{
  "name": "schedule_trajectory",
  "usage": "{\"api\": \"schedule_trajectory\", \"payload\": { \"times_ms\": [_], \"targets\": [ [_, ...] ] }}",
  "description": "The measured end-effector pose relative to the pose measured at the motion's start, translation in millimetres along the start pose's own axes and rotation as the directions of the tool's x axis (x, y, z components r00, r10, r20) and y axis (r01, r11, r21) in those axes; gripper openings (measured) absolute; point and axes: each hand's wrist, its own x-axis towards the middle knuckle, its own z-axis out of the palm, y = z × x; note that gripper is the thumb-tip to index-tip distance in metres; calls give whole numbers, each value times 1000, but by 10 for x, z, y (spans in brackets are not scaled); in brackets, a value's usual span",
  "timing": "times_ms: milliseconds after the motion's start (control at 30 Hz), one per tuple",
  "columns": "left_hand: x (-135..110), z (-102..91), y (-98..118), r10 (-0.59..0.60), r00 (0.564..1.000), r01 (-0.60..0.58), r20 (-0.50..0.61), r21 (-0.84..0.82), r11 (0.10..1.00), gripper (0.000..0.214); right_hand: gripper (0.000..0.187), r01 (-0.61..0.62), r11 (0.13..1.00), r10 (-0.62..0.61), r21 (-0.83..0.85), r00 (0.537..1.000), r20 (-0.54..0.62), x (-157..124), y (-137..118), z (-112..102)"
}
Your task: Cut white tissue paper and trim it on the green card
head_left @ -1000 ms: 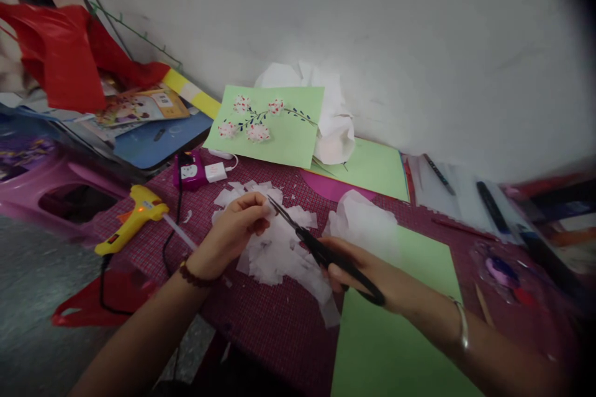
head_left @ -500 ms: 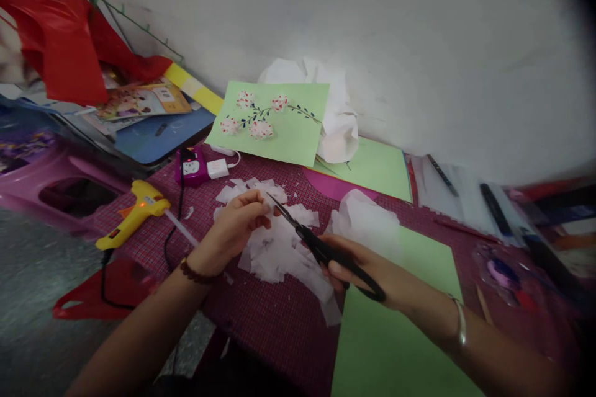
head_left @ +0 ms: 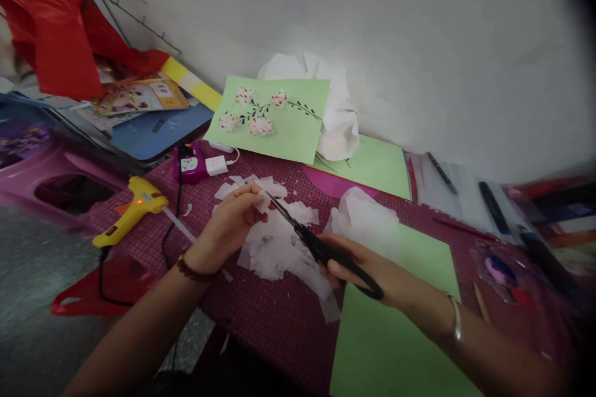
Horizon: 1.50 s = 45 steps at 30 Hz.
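Note:
My left hand [head_left: 228, 226] pinches a small white paper piece [head_left: 263, 201] between thumb and fingers above the red checked cloth. My right hand [head_left: 367, 267] grips black scissors [head_left: 321, 247], whose blade tips reach the held piece. Under both hands lies a heap of cut white tissue squares [head_left: 279, 242]. A crumpled white tissue wad [head_left: 361, 217] sits just right of the scissors.
A yellow glue gun [head_left: 130, 209] with its black cord lies at the left. A green card with paper flowers [head_left: 274, 119] leans on the wall. Green sheets [head_left: 400, 329] lie at the front right; pens [head_left: 491, 208] and clutter sit far right. A pink stool [head_left: 51, 177] stands at the left.
The view has shifted slightly. My left hand has turned the paper piece a little against the scissor tips; both hands stay in nearly the same place.

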Motion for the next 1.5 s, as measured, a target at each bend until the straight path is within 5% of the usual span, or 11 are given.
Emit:
{"api": "schedule_trajectory", "payload": {
  "times_ms": [133, 667, 967, 1067, 1233, 1367, 1500],
  "targets": [
    [3, -4, -9, 81, 996, -81, 28, -7, 997, 13, 62, 13, 1000, -13, 9, 1000, 2, -1, 16, 3],
    [-7, 8, -38, 25, 1000, -24, -15, 72, 997, 14, 63, -46, 997, 49, 68, 998, -40, 93, -32, 51],
    [-22, 35, 53, 151, 987, -135, -56, 228, 964, 11, 44, 94, 995, -94, 46, 996, 2, -269, -111, -88],
    [13, -20, 17, 311, 949, -238, -54, 523, 818, 9, 42, 192, 978, -193, 86, 981, 10, -410, 51, -182],
    [45, -86, 29, 509, 850, -358, 133, 855, 375, 28, 40, 216, 969, -212, 123, 976, -47, -635, 308, -276],
    [-36, -6, 131, 470, 841, -410, 267, 882, 232, 27, 40, 211, 970, -201, 116, 975, -92, -759, 398, -287],
    [-107, 193, 98, 282, 870, -462, 404, 867, 185, 16, 38, 236, 962, -222, 140, 969, -108, -790, 444, -286]
  ]
}}
